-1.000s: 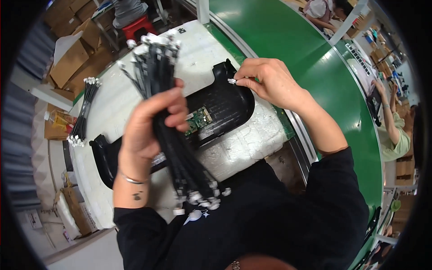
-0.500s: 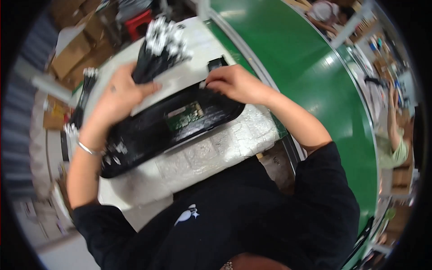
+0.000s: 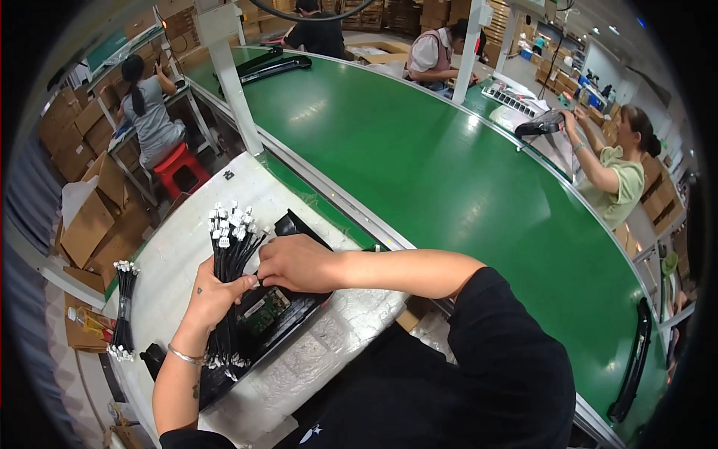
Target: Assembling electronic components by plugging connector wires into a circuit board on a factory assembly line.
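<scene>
My left hand point(image 3: 212, 296) is closed round a thick bundle of black cables point(image 3: 223, 333) with white plug connectors at both ends. It holds the bundle over a long black plastic housing point(image 3: 295, 320), hiding part of it. A green circuit board point(image 3: 263, 310) shows inside the housing. My right hand point(image 3: 301, 263) is closed in a pinch beside the bundle, its fingertips close to my left thumb. Something small and pale shows at those fingertips, too small to name. The housing lies on a white padded work surface point(image 3: 333, 340).
A second cable bundle point(image 3: 125, 310) lies at the left edge. Beyond runs a green conveyor belt point(image 3: 389, 150) with a metal rail; a black housing point(image 3: 632, 363) lies on its right side. Several co-workers sit around it, one point(image 3: 617, 168) holding a black part. A red stool point(image 3: 179, 168) stands far left.
My view has tilted up, showing more of the room. My left hand has gone from open beside the cable bundle to gripping it. My right hand has moved from the housing's far end to the bundle.
</scene>
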The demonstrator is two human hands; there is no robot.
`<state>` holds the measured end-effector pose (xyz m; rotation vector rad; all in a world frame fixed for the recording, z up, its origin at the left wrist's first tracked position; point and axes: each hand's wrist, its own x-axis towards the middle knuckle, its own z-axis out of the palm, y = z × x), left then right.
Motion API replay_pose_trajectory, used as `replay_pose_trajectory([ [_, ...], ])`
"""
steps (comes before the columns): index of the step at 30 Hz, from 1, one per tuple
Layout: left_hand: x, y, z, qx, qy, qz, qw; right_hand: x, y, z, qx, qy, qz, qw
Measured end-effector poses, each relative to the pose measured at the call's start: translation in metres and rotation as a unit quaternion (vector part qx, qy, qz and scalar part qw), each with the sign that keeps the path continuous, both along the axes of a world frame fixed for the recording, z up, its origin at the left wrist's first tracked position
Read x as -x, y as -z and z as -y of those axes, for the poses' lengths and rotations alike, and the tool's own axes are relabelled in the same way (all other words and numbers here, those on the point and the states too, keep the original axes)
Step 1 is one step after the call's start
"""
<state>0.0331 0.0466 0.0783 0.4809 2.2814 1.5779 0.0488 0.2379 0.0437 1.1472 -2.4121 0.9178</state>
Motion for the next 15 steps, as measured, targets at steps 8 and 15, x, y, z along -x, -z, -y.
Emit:
replay_pose_trajectory([
  [8,0.015,0.003,0.011,0.3,-0.005,-0.34,0.891,0.021,0.018,-0.008,-0.271,0.033,-0.065,0.96],
  [15,0.032,0.04,0.055,0.378,0.001,-0.215,0.901,0.02,0.035,-0.022,-0.313,-0.036,-0.048,0.948],
])
